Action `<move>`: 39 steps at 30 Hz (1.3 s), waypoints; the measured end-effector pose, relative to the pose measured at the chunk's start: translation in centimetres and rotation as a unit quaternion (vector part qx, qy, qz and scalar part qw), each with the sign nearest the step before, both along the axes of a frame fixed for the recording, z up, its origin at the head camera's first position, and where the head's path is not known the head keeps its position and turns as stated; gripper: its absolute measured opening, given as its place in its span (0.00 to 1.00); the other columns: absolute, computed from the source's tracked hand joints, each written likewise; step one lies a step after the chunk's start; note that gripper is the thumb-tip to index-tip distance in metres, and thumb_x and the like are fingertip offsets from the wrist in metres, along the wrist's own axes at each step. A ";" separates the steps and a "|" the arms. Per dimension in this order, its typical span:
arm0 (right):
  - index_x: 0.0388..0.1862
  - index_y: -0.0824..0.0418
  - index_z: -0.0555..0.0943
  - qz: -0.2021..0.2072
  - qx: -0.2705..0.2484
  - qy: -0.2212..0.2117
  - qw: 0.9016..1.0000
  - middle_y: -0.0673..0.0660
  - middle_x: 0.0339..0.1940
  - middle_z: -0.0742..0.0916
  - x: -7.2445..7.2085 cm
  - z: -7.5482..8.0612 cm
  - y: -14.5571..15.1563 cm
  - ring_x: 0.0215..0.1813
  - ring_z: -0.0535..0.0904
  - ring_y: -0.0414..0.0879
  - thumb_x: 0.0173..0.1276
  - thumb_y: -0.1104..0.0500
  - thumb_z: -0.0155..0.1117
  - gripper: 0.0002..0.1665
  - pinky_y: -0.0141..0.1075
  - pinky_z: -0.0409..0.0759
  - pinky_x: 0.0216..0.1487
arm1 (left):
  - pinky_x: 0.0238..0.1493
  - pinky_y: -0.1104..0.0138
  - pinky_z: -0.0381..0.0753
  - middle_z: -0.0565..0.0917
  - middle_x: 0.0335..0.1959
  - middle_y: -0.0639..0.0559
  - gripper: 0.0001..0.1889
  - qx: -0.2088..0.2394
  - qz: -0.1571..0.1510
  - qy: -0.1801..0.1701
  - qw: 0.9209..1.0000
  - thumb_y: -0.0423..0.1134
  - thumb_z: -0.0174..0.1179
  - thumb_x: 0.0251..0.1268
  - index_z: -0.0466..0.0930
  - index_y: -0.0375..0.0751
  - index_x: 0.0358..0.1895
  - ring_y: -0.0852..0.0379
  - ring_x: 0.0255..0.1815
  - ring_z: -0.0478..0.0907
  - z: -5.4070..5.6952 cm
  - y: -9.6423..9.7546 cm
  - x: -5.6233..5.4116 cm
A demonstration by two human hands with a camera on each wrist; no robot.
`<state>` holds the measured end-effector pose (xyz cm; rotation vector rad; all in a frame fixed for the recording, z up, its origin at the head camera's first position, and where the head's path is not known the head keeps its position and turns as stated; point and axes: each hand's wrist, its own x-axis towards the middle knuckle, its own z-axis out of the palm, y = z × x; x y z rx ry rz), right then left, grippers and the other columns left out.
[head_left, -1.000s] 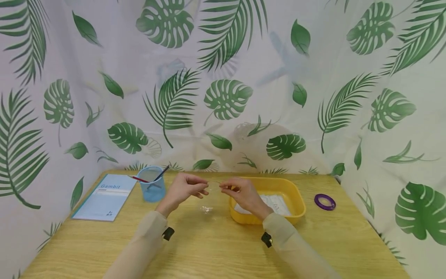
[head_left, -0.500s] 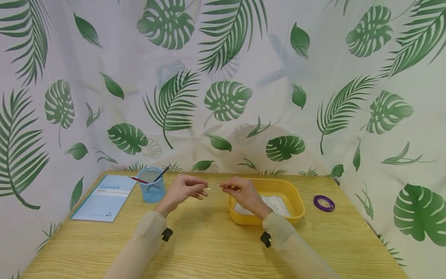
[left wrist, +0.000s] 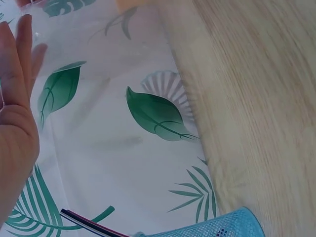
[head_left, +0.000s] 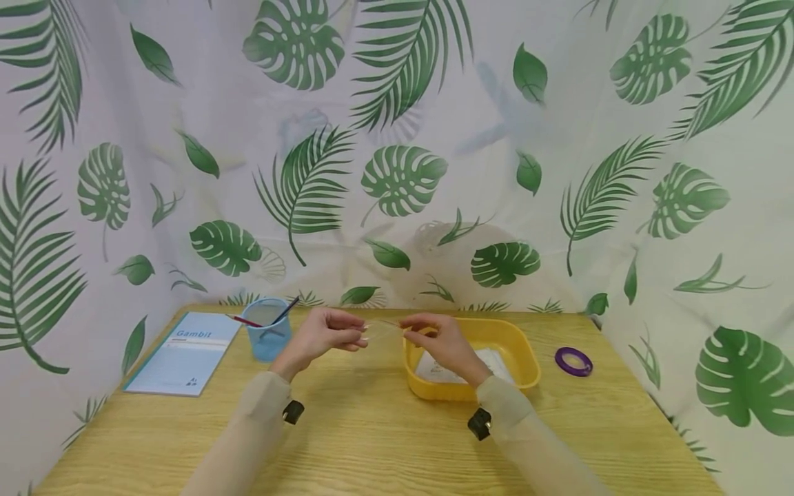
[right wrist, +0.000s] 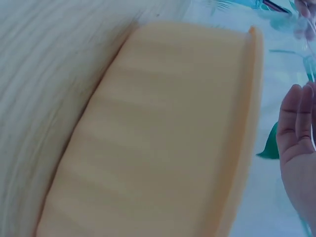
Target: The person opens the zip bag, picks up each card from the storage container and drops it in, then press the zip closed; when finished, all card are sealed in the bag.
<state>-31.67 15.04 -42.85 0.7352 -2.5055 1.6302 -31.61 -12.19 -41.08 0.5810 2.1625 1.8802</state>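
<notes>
A thin, see-through piece of plastic, like a clear bag or film, spans the gap between my two hands above the table. My left hand pinches its left end between thumb and fingers. Its right end is pinched by my right hand, which is in front of the yellow basin. In the left wrist view the left hand shows at the left edge, fingers pointing up. The right hand appears at the right edge of the right wrist view, beside the basin wall.
White printed packets lie inside the basin. A blue mesh pen cup with pencils stands at the left, next to a light blue notebook. A purple ring-shaped roll lies at the right on the wooden table.
The clear plastic hung below my hands a second ago; now it stretches between them. My hands have drawn slightly apart, the right one shifting a little to the right.
</notes>
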 end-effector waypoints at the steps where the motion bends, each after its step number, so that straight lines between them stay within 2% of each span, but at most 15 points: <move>1: 0.53 0.64 0.84 -0.001 -0.001 -0.010 1.000 0.63 0.50 0.88 -0.1 0.0 0.3 0.44 0.83 0.52 0.69 0.61 0.65 0.15 0.37 0.87 0.45 | 0.44 0.58 0.88 0.85 0.48 0.33 0.18 0.000 -0.003 0.001 1.000 0.29 0.62 0.65 0.78 0.24 0.57 0.50 0.40 0.88 -0.1 -0.1 0.0; 5: 0.53 0.67 0.84 -0.007 0.000 -0.042 0.999 0.65 0.51 0.87 -0.7 -0.3 1.6 0.41 0.82 0.42 0.69 0.60 0.64 0.16 0.39 0.87 0.44 | 0.44 0.58 0.88 0.84 0.50 0.33 0.20 -0.001 -0.013 0.006 1.000 0.29 0.63 0.65 0.77 0.24 0.58 0.50 0.41 0.88 -0.3 -0.4 -0.2; 8: 0.53 0.69 0.83 -0.007 0.015 -0.055 0.998 0.67 0.52 0.86 -1.3 -0.7 2.8 0.44 0.82 0.44 0.69 0.60 0.65 0.17 0.35 0.86 0.42 | 0.43 0.59 0.89 0.84 0.51 0.32 0.19 -0.004 -0.019 0.010 1.000 0.29 0.62 0.65 0.77 0.25 0.58 0.49 0.41 0.88 -0.4 -0.5 -0.3; 13: 0.54 0.67 0.82 -0.026 0.068 -0.073 0.995 0.63 0.51 0.87 -1.9 -1.5 4.7 0.47 0.82 0.48 0.69 0.60 0.65 0.18 0.33 0.84 0.41 | 0.43 0.56 0.89 0.84 0.51 0.32 0.18 -0.014 -0.024 0.027 0.999 0.29 0.61 0.66 0.78 0.25 0.58 0.48 0.41 0.88 -0.7 -0.6 -0.4; 16: 0.54 0.67 0.83 -0.038 0.091 -0.082 0.992 0.63 0.50 0.87 -2.0 -2.0 5.6 0.48 0.82 0.49 0.68 0.61 0.66 0.18 0.34 0.85 0.41 | 0.44 0.53 0.88 0.83 0.52 0.32 0.19 -0.024 -0.031 0.038 0.999 0.30 0.61 0.67 0.77 0.25 0.58 0.47 0.42 0.88 -0.8 -0.6 -0.4; 20: 0.52 0.68 0.83 -0.048 0.118 -0.091 0.988 0.63 0.49 0.88 -2.1 -2.5 6.4 0.47 0.83 0.50 0.65 0.65 0.68 0.17 0.37 0.86 0.43 | 0.43 0.54 0.88 0.83 0.53 0.33 0.19 -0.032 -0.033 0.042 0.998 0.30 0.62 0.66 0.78 0.26 0.59 0.46 0.42 0.88 -0.8 -0.6 -0.3; 25: 0.51 0.66 0.84 -0.062 0.185 -0.108 0.975 0.60 0.47 0.88 -2.4 -3.0 6.9 0.43 0.80 0.47 0.62 0.66 0.70 0.17 0.40 0.83 0.48 | 0.42 0.56 0.89 0.83 0.53 0.33 0.19 -0.036 -0.031 0.047 0.998 0.31 0.62 0.66 0.78 0.26 0.58 0.46 0.42 0.88 -0.7 -0.7 -0.3; 30: 0.53 0.64 0.84 -0.072 0.227 -0.124 0.963 0.57 0.48 0.87 -2.6 -3.8 7.0 0.46 0.78 0.48 0.58 0.62 0.75 0.22 0.44 0.80 0.55 | 0.42 0.56 0.89 0.82 0.54 0.32 0.20 -0.037 -0.030 0.046 0.998 0.30 0.62 0.66 0.77 0.26 0.59 0.47 0.42 0.88 -1.0 -0.6 -0.1; 34: 0.55 0.66 0.83 -0.065 0.261 -0.118 0.956 0.58 0.50 0.86 -2.7 -4.2 7.1 0.48 0.78 0.50 0.54 0.57 0.79 0.29 0.48 0.78 0.58 | 0.41 0.58 0.89 0.82 0.54 0.31 0.19 -0.033 -0.030 0.050 0.998 0.28 0.61 0.66 0.77 0.24 0.59 0.48 0.41 0.88 -1.2 -0.5 -0.1; 39: 0.56 0.66 0.81 -0.064 0.304 -0.095 0.946 0.58 0.50 0.86 -2.8 -4.4 7.0 0.47 0.78 0.48 0.51 0.54 0.81 0.35 0.48 0.78 0.59 | 0.41 0.56 0.89 0.82 0.54 0.30 0.18 -0.031 -0.035 0.059 0.997 0.28 0.60 0.67 0.77 0.23 0.58 0.48 0.41 0.88 -1.1 -0.4 -0.2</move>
